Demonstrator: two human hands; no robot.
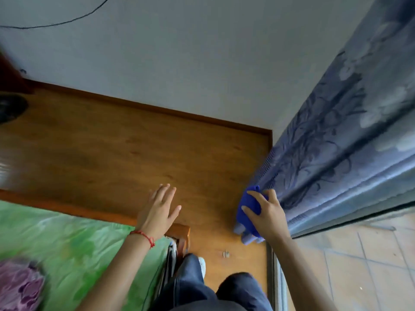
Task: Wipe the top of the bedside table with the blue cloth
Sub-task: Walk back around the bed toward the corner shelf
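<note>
The bedside table's brown wooden top (125,149) fills the middle of the head view, with a raised rim along the wall. My right hand (266,212) grips the bunched blue cloth (247,218) near the top's right front part, close to the curtain. My left hand (158,209) is spread with straight fingers over the top's front edge; whether it touches the wood is unclear. A red string bracelet sits on my left wrist.
A blue patterned curtain (336,135) hangs along the table's right side. A bed with a green sheet (67,239) lies at the left front. A dark object (11,107) sits at the top's far left. My legs (202,288) stand below.
</note>
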